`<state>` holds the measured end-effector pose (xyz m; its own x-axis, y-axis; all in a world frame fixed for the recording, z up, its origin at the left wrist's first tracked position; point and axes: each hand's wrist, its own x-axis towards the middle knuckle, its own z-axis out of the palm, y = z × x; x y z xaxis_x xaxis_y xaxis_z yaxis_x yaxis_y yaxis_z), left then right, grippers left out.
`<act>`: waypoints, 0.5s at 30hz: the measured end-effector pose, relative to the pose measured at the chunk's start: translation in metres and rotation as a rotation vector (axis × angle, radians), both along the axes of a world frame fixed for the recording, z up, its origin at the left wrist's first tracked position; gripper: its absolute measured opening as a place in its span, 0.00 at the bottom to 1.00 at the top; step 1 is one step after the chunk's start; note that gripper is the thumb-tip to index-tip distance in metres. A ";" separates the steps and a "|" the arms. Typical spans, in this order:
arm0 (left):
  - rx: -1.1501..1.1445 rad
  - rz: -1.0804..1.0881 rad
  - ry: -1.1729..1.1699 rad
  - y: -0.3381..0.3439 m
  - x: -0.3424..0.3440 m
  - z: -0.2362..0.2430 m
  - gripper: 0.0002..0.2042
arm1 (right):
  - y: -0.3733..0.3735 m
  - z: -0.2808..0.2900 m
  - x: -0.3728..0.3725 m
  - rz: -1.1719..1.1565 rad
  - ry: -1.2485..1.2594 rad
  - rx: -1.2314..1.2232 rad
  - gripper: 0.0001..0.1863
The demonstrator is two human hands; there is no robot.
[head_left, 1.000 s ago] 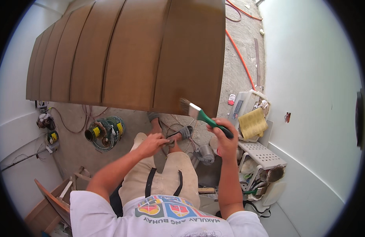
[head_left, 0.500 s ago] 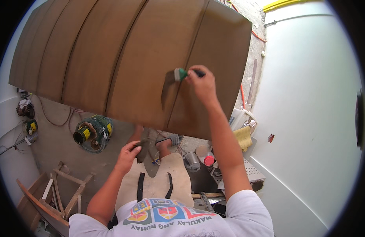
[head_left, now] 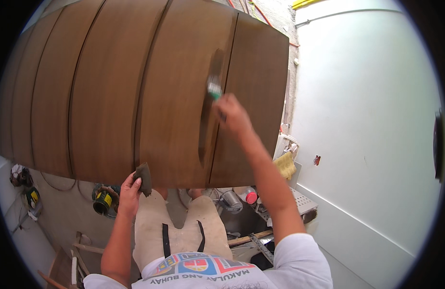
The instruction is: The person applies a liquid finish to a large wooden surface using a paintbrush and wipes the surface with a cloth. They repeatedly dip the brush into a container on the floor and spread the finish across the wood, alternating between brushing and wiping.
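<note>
My right hand [head_left: 233, 118] is closed round the handle of a green-and-black paintbrush [head_left: 214, 88], blurred by motion. Its bristles touch a large brown wooden panel [head_left: 184, 62] with several dark grooves running across it. A long wet, darker streak [head_left: 204, 130] lies along the panel beside one groove, under and on both sides of the brush. My left hand [head_left: 129, 195] pinches a dark brown rag [head_left: 144, 179] at the panel's near edge.
Below the panel on the left stands a dark green can with a yellow label [head_left: 103, 200]. Near my legs are a metal can [head_left: 231, 202] and a jar with a red lid [head_left: 251, 195]. A yellow cloth [head_left: 285, 166] hangs by the white wall [head_left: 357, 111] on the right.
The brush has swept along the panel, lengthening the dark wet streak toward the far side. My left hand with the rag has come up to the panel's near edge. The view has shifted.
</note>
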<state>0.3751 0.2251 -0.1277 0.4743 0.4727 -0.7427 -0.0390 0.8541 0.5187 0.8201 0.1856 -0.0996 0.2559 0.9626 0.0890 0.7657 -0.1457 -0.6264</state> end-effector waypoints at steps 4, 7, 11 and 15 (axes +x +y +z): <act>0.029 -0.071 0.032 0.033 0.028 0.009 0.18 | -0.115 0.023 -0.111 0.013 0.121 -0.151 0.16; 0.055 -0.133 0.064 0.045 0.047 0.007 0.19 | -0.179 0.044 -0.171 0.037 0.190 -0.295 0.14; 0.279 -0.229 0.159 0.047 0.069 0.001 0.16 | -0.171 0.094 -0.170 -0.172 0.539 -0.408 0.12; 0.820 -0.480 0.291 0.041 0.093 0.002 0.15 | -0.120 0.059 -0.089 -0.342 0.537 -0.233 0.09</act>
